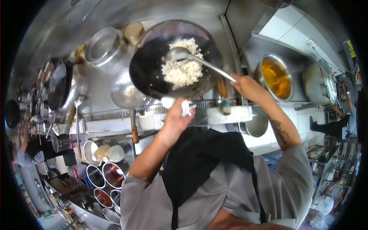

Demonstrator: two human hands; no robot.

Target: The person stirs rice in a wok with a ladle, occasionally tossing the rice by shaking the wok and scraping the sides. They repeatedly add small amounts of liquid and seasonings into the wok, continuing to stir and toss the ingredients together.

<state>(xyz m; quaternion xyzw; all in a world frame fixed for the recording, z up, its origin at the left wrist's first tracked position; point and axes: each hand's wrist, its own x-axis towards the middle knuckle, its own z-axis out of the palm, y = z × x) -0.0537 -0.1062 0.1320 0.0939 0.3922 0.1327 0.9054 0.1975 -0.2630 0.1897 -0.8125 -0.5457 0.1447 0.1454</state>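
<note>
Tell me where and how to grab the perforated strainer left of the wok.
Probably best by the wooden grip at its handle's end, coming from the person's side. The handle runs from the strainer's perforated bowl toward the person, leaving the grip nearest them. The left hand is closer, but holds a white cloth by the wok.

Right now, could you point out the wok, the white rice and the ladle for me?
Wok (147,65), head view: on its bare dark inner wall.
White rice (183,75), head view: on the larger, lower part of the heap.
Ladle (207,66), head view: on its metal handle.
</note>
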